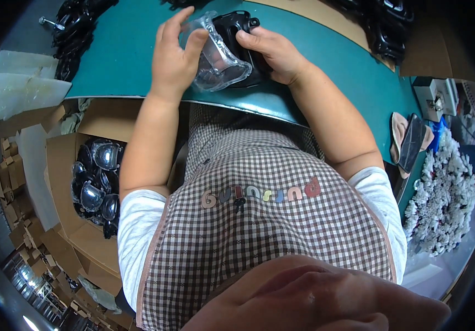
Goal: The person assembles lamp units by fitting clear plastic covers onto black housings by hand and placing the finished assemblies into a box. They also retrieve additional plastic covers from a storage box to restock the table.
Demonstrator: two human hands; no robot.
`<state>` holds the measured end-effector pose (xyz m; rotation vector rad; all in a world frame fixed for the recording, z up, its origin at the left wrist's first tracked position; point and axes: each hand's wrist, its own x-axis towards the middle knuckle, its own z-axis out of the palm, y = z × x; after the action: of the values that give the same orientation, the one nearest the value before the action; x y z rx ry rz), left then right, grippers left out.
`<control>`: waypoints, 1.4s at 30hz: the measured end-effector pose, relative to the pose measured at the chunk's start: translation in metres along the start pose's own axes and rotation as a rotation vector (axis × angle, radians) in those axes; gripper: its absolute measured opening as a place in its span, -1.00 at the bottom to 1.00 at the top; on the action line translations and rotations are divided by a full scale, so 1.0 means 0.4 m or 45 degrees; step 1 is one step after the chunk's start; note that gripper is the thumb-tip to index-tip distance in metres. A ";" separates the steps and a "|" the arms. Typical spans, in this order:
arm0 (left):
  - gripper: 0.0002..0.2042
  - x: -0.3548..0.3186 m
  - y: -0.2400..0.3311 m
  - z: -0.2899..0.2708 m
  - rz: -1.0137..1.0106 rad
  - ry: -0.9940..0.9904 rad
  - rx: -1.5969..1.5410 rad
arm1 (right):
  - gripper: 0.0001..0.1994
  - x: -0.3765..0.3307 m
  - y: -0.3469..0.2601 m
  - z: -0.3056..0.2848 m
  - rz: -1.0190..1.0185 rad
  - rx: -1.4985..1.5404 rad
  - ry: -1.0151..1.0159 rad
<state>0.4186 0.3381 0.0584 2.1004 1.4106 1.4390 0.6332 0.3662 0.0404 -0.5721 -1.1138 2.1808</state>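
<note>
Above the green table, near its front edge, my hands hold two parts close together. My left hand (174,60) grips a clear, curved plastic lens cover (223,71), its thumb on the near side and some fingers showing through the plastic. The index finger stands up, away from the cover. My right hand (279,52) is closed on a black plastic housing (233,27), thumb on top and the other fingers mostly hidden behind it. Cover and housing overlap; whether they are joined, I cannot tell.
The green table (121,55) bears black parts (74,44) at far left and more black parts (386,33) at far right. A cardboard box (60,165) with shiny black-and-clear parts (96,182) stands low at left. Dark pads (408,143) lie at the right edge, beside a white fluffy heap (441,193).
</note>
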 end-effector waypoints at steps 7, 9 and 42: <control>0.42 -0.122 0.068 -0.034 -0.084 -0.308 -0.021 | -0.59 -0.029 -0.018 0.063 0.022 0.024 0.032; 0.40 -0.118 0.098 -0.040 0.025 -0.224 0.226 | -0.59 -0.033 -0.017 0.069 0.008 -0.020 0.043; 0.25 -0.110 0.173 -0.051 0.495 -0.262 0.476 | -0.38 -0.082 -0.036 0.135 -0.308 -0.850 0.016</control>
<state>0.4395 0.2612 0.0863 2.7922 1.3226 1.0882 0.6281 0.3198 0.0853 -0.6806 -1.8109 1.5726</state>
